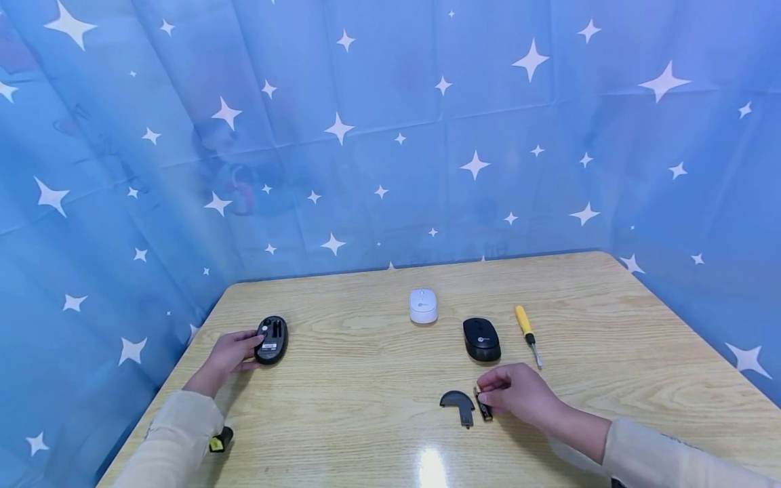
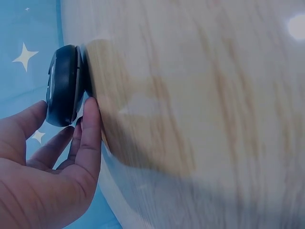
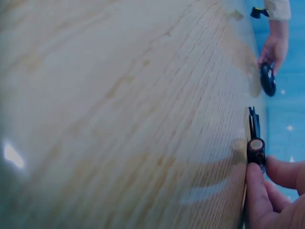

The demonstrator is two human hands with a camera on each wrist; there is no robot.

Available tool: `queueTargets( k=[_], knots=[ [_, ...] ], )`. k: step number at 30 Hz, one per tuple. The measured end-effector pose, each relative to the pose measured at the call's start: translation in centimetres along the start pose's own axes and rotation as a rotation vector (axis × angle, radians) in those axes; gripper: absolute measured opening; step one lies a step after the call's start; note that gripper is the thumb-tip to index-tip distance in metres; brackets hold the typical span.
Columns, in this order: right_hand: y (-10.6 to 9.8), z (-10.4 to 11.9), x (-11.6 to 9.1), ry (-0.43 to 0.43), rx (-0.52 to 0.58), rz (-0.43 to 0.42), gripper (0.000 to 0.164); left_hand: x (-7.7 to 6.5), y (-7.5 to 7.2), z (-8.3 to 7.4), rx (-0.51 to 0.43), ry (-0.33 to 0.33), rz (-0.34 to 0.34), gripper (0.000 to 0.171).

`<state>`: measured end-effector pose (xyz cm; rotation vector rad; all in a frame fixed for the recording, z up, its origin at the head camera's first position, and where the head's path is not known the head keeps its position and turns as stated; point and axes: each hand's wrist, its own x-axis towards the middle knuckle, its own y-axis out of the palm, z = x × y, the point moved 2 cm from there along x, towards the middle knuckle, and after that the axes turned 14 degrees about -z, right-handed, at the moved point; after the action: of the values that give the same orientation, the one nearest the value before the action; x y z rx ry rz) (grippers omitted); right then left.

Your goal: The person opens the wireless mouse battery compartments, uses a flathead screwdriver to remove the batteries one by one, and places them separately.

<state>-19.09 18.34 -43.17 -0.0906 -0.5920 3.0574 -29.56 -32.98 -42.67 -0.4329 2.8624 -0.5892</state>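
Observation:
On the left of the table, my left hand (image 1: 234, 352) grips a black computer mouse (image 1: 272, 340) by its near left edge. Its underside faces up, showing an open battery compartment and a white label. The left wrist view shows the mouse (image 2: 66, 86) edge-on, between thumb and fingers. Over at the right, my right hand (image 1: 518, 393) pinches a small dark cylindrical battery (image 1: 483, 404) between thumb and fingers, at the tabletop. Just left of this battery lies a curved black battery cover (image 1: 457, 405) with a straight tab. The battery's round end (image 3: 257, 144) faces the right wrist camera.
A white mouse (image 1: 423, 306) stands toward the back of the wooden table (image 1: 354, 407). Beyond my right hand sits another black mouse (image 1: 481, 339), with a yellow-handled screwdriver (image 1: 525, 322) to its right. A blue star-patterned curtain (image 1: 390, 169) hangs behind the table.

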Motion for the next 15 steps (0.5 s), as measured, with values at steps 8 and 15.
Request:
queueTargets(
  k=[8, 15],
  knots=[
    [0.08, 0.11, 0.06, 0.014, -0.008, -0.012, 0.021, -0.19, -0.36, -0.09, -0.008, -0.018, -0.001, 0.056],
    [0.08, 0.23, 0.04, 0.025, 0.006, -0.015, 0.022, -0.26, -0.74, -0.42, -0.015, -0.020, -0.010, 0.060]
  ],
)
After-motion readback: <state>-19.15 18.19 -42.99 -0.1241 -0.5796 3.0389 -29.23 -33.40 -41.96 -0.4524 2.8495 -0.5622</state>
